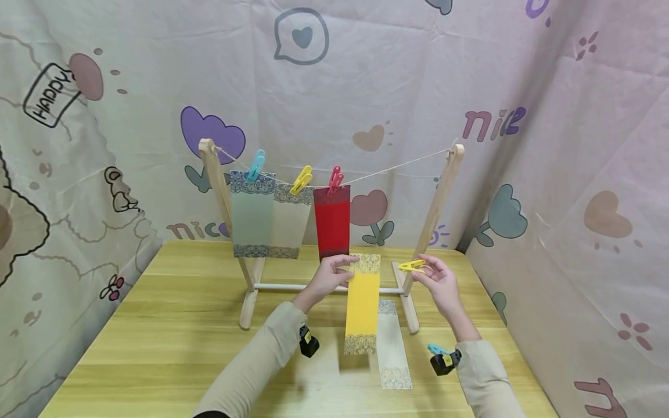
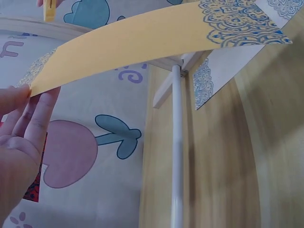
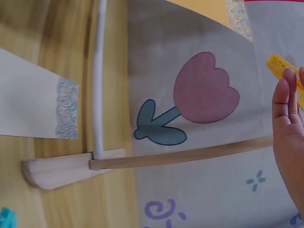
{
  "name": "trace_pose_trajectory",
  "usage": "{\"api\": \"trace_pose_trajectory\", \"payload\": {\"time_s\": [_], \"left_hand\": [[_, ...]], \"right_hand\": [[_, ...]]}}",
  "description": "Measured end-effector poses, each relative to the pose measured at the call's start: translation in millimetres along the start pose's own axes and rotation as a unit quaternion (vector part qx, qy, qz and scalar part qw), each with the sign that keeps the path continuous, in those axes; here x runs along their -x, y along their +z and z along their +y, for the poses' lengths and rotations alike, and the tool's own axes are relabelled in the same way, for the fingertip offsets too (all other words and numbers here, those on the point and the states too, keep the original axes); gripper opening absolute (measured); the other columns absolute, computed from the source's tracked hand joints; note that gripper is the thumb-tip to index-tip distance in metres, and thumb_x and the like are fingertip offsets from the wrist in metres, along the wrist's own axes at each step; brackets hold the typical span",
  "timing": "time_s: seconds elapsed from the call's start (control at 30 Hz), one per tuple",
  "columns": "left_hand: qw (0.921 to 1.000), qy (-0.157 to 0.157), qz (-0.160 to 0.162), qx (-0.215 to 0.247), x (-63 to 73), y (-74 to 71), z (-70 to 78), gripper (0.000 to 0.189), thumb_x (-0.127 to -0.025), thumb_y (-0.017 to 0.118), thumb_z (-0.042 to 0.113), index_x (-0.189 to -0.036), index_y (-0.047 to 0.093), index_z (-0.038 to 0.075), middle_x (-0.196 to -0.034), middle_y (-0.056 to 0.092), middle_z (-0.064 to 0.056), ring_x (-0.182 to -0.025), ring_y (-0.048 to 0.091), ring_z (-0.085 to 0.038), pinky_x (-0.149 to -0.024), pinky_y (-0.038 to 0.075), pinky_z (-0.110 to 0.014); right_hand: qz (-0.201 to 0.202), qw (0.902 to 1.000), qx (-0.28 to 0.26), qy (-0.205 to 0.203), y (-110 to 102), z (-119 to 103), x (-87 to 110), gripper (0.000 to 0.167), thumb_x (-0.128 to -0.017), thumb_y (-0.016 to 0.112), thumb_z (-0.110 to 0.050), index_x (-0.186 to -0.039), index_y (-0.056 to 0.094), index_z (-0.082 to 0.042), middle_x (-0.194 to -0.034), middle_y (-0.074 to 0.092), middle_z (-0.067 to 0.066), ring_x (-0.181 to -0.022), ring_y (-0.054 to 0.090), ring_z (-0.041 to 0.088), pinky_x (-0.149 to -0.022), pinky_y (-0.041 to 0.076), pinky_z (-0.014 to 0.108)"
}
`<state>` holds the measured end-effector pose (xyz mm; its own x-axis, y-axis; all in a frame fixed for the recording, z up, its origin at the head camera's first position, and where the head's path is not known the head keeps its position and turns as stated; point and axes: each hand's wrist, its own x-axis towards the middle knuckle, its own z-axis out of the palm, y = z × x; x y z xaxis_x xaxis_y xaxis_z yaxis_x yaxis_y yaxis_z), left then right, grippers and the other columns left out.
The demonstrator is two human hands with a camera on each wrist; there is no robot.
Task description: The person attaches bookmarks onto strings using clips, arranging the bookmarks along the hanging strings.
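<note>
My left hand [image 1: 330,274] pinches a yellow paper strip [image 1: 363,305] with lace-patterned ends by its upper left edge; the strip hangs down above the table. In the left wrist view the same strip bows outward from the thumb and fingers. My right hand [image 1: 440,281] holds a yellow clothespin [image 1: 412,266] between thumb and fingertips, near the right post of the stand. Beyond my hands, a string [image 1: 389,170] sags between two wooden posts. Clipped on it are a pale green strip [image 1: 252,217], a cream strip [image 1: 290,223] and a red strip [image 1: 333,223].
A white patterned strip [image 1: 394,345] lies on the wooden table [image 1: 172,337]. Near my right wrist lies a blue clothespin [image 1: 436,349]. The stand's white crossbar [image 1: 282,287] runs low between its feet. Printed cloth hangs behind and at both sides.
</note>
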<state>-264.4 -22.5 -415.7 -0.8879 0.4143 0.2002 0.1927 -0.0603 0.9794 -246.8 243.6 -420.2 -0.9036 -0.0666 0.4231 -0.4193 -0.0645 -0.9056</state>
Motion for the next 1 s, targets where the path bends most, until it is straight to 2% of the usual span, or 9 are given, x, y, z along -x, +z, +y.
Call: {"api": "trace_pose_trajectory", "payload": {"time_s": [0.1, 0.3, 0.37, 0.43, 0.53, 0.6, 0.8, 0.9, 1.0], "left_hand": [[1.0, 0.003, 0.001, -0.007, -0.9, -0.2, 2.7, 0.034, -0.084, 0.052, -0.01, -0.118, 0.051, -0.01, -0.124, 0.048, -0.022, -0.082, 0.061, -0.036, -0.069, 0.051, -0.043], [0.9997, 0.019, 0.003, -0.015, -4.1, -0.7, 7.4, 0.034, -0.083, 0.052, -0.011, -0.117, 0.051, -0.012, -0.122, 0.049, -0.024, -0.082, 0.061, -0.035, -0.068, 0.051, -0.043], [0.9995, 0.029, 0.007, -0.013, -8.3, -2.6, 1.4, 0.034, -0.083, 0.053, -0.011, -0.117, 0.051, -0.011, -0.121, 0.05, -0.023, -0.08, 0.062, -0.03, -0.066, 0.052, -0.04], [0.9993, 0.035, 0.007, -0.012, -10.1, -2.9, 2.7, 0.034, -0.083, 0.053, -0.011, -0.117, 0.051, -0.012, -0.12, 0.051, -0.024, -0.081, 0.061, -0.032, -0.066, 0.052, -0.04], [0.999, 0.044, 0.009, -0.01, -11.8, -2.8, 6.3, 0.034, -0.083, 0.053, -0.012, -0.116, 0.051, -0.013, -0.119, 0.051, -0.025, -0.082, 0.06, -0.033, -0.066, 0.052, -0.041], [0.999, 0.043, 0.009, -0.011, -10.5, -1.4, 15.4, 0.034, -0.082, 0.051, -0.014, -0.116, 0.05, -0.015, -0.119, 0.05, -0.027, -0.084, 0.059, -0.035, -0.068, 0.051, -0.044], [0.9988, 0.047, 0.012, -0.007, -14.1, -2.2, 19.5, 0.034, -0.082, 0.052, -0.015, -0.115, 0.051, -0.015, -0.12, 0.05, -0.025, -0.085, 0.059, -0.027, -0.069, 0.052, -0.038], [0.9989, 0.045, 0.013, -0.01, -14.4, -2.6, 22.7, 0.034, -0.082, 0.052, -0.014, -0.116, 0.051, -0.014, -0.121, 0.05, -0.025, -0.089, 0.059, -0.029, -0.07, 0.052, -0.038], [0.9988, 0.045, 0.014, -0.012, -14.9, -3.1, 25.7, 0.033, -0.083, 0.051, -0.014, -0.116, 0.051, -0.014, -0.121, 0.049, -0.026, -0.093, 0.057, -0.034, -0.072, 0.051, -0.039]], "right_hand": [[-0.002, 1.0, 0.007, -0.005, 1, -4, -4.2, 0.043, -0.08, 0.056, 0.013, -0.118, 0.037, 0.02, -0.104, 0.054, 0.013, -0.082, 0.06, 0.01, -0.071, 0.05, 0.022], [-0.016, 0.9993, 0.03, -0.014, 4, -14, -13.5, 0.038, -0.079, 0.057, 0.014, -0.116, 0.048, 0.006, -0.102, 0.055, 0.007, -0.081, 0.06, 0.01, -0.071, 0.05, 0.023], [-0.024, 0.9987, 0.041, -0.019, 5, -19, -17.4, 0.039, -0.08, 0.057, 0.013, -0.117, 0.047, 0.008, -0.103, 0.055, 0.008, -0.08, 0.06, 0.011, -0.071, 0.05, 0.023], [-0.029, 0.9978, 0.055, -0.023, 6, -23, -21.6, 0.04, -0.08, 0.057, 0.012, -0.118, 0.045, 0.011, -0.104, 0.054, 0.008, -0.08, 0.06, 0.011, -0.071, 0.05, 0.024], [-0.033, 0.9972, 0.058, -0.034, 8, -30, -28.0, 0.04, -0.08, 0.057, 0.012, -0.118, 0.045, 0.011, -0.105, 0.055, 0.012, -0.08, 0.06, 0.011, -0.07, 0.05, 0.024], [-0.036, 0.9969, 0.054, -0.044, 9, -33, -32.0, 0.04, -0.079, 0.057, 0.013, -0.117, 0.046, 0.01, -0.104, 0.056, 0.013, -0.079, 0.06, 0.011, -0.07, 0.05, 0.024], [-0.055, 0.9954, 0.036, -0.07, 12, -44, -44.0, 0.039, -0.079, 0.057, 0.014, -0.116, 0.048, 0.009, -0.107, 0.054, 0.024, -0.08, 0.061, 0.013, -0.07, 0.051, 0.026], [-0.062, 0.9941, 0.034, -0.082, 14, -49, -50.4, 0.039, -0.078, 0.057, 0.015, -0.115, 0.046, 0.012, -0.109, 0.05, 0.032, -0.081, 0.06, 0.014, -0.07, 0.051, 0.027], [-0.063, 0.9927, 0.042, -0.094, 15, -55, -56.8, 0.04, -0.077, 0.058, 0.017, -0.114, 0.045, 0.015, -0.109, 0.051, 0.032, -0.079, 0.06, 0.013, -0.07, 0.051, 0.025]]}}
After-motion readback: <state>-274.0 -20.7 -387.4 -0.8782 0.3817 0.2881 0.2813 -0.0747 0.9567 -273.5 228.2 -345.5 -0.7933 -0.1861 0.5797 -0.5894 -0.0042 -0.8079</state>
